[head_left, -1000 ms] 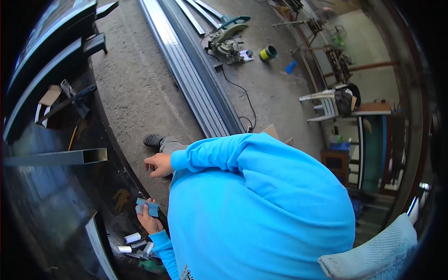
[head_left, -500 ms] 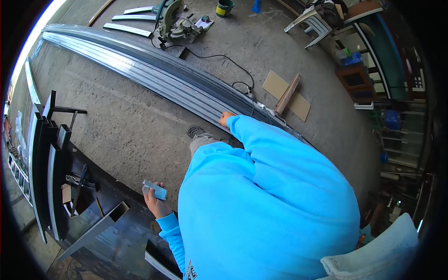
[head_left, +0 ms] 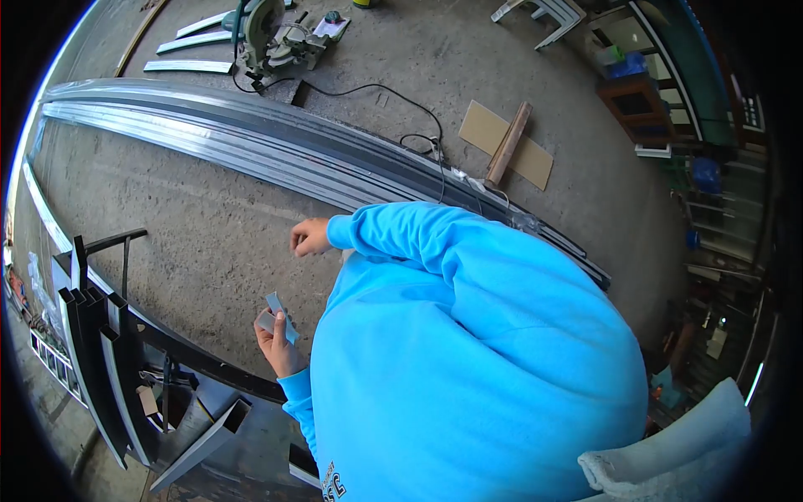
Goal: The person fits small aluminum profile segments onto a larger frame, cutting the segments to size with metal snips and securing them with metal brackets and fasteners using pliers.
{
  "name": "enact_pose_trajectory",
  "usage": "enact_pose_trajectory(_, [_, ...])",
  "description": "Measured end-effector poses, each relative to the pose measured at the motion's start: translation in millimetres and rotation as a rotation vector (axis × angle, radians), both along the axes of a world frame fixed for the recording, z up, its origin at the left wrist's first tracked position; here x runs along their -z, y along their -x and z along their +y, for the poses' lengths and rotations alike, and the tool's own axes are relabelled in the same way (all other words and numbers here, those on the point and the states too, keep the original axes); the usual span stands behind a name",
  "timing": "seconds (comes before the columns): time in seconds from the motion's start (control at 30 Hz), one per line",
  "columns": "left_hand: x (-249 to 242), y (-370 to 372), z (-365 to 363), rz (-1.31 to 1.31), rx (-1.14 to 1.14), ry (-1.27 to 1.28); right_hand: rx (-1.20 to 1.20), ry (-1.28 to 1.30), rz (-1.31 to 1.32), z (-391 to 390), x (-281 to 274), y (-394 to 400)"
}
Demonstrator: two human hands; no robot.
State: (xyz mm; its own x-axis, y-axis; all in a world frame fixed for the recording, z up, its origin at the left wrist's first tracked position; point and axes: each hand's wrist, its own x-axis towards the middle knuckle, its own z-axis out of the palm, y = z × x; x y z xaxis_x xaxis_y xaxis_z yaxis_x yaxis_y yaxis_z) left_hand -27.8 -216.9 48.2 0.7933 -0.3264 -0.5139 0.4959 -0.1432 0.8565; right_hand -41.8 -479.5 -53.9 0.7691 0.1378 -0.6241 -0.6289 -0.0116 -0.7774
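My left hand point(head_left: 280, 345) is closed around a small bent piece of grey sheet metal point(head_left: 276, 304), thumb across it, at the lower left beside my body. In front of my chest, my right hand point(head_left: 312, 238) hangs over the concrete floor with its fingers curled downward. Whatever those fingers may hold is hidden. Beyond it lies a long bundle of silvery metal profiles point(head_left: 201, 144), running from the far left to beside me. The right hand is apart from the bundle.
A dark workbench point(head_left: 209, 368) at lower left bears upright dark metal tubes point(head_left: 92, 360) and a rectangular tube point(head_left: 201, 443). A mitre saw point(head_left: 272, 42) stands beyond the profiles, its black cord point(head_left: 376, 86) trailing across the floor. A cardboard sheet point(head_left: 527, 159) lies under a brown strip point(head_left: 508, 144).
My right hand has left the metal profiles and come back leftward toward my left hand. The metal piece in my left hand has turned more upright. My view has shifted slightly.
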Motion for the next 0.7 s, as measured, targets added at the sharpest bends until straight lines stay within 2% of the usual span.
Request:
enact_pose_trajectory(0.03, [-4.8,-3.1,-8.6,-0.011,0.017,-0.023,-0.041,-0.198,0.001,11.1,-12.8,-8.5])
enact_pose_trajectory(0.1, [-5.1,-9.4,-18.9,0.007,0.054,-0.016,-0.108,-0.373,-0.025,22.7,-56.5,-13.1])
enact_pose_trajectory(0.2, [-5.5,-17.4,-28.3,0.03,0.104,0.026,-0.107,-0.36,-0.09,32.4,-73.8,-9.3])
enact_pose_trajectory(0.37, [-7.7,-25.1,-40.2,-0.02,0.224,0.036,-0.01,-0.371,-0.121,26.6,-58.6,-1.2])
enact_pose_trajectory(0.7, [-20.6,-14.7,-43.9,-0.026,0.251,-0.054,0.116,-0.306,-0.069,24.0,-68.0,4.2])
